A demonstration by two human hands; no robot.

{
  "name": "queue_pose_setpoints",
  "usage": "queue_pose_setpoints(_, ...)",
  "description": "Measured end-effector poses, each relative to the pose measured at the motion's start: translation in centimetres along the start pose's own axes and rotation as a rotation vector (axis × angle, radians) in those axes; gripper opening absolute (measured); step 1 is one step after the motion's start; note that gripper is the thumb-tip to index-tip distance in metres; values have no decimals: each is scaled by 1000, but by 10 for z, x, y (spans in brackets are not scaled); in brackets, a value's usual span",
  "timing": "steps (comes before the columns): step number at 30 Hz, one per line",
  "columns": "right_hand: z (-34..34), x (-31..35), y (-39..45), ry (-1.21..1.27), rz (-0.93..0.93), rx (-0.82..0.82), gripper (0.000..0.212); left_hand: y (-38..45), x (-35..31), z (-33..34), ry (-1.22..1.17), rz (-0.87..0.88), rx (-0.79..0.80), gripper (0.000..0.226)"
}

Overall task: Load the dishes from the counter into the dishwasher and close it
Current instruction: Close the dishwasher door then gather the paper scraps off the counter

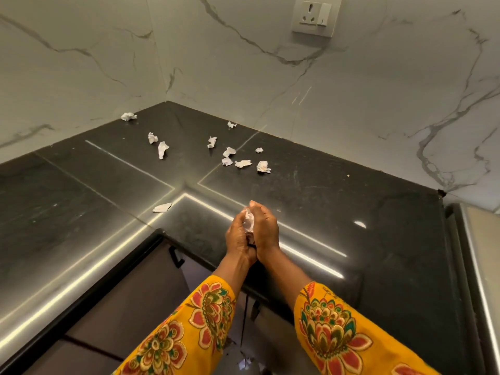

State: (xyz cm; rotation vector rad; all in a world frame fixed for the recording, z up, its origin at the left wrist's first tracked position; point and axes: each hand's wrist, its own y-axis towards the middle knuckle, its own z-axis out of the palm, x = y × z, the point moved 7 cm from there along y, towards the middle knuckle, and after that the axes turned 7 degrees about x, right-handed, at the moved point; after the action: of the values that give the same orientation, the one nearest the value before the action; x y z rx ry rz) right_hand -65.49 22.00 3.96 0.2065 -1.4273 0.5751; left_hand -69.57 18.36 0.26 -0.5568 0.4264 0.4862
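1. My left hand and my right hand are pressed together over the front part of the shiny black stone desk.
2. My fingers are clenched around a crumpled white ball of paper. Both hands squeeze it from the two sides, and a bit of it peeks out at the top.
3. More small white paper scraps lie spread out on the desk, well past my hands, toward the corner where the white marble walls meet.
4. One flat white paper piece lies alone, to the left of my hands and a little farther back.
5. I see no plates, cups or other dishes on the desk. I see no dishwasher either. Under the edge of the desk there are only dark brown cupboard doors.
6. So I cannot tell how far the job is. Maybe the dishes are gone already, or maybe they sit somewhere I am not looking.
7. I think I am picking up paper mess right now, and there is a lot of it left.
8. The dishwasher is out of sight, so I cannot tell if it is shut.
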Motion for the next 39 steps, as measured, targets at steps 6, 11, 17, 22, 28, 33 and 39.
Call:
queue_pose_setpoints(6,41,-29,-60,272,78,-6,25,-66,-34,-32,-208,-40,103,24)
queue_pose_setpoints(11,71,-49,-120,308,73,17,18,-123,-57,-75,-272,-25,106,40)
queue_pose_setpoints(17,99,-92,-189,405,202,21,17,-170,-68,-150,-224,-11,-24,15)
queue_pose_setpoints(22,121,-149,-235,397,353,16,27,-215,-68,-204,-275,-48,-141,22)
queue_pose_setpoints(28,158,-217,-291,548,645,89,28,-256,-67,-284,-330,-19,-350,9)
queue_pose_setpoints(33,190,-282,-341,711,900,78,31,-286,-60,-359,-366,7,-550,14)
queue_pose_setpoints(39,190,-358,-389,425,1030,127,33,-328,-41,-440,-337,9,-790,23)
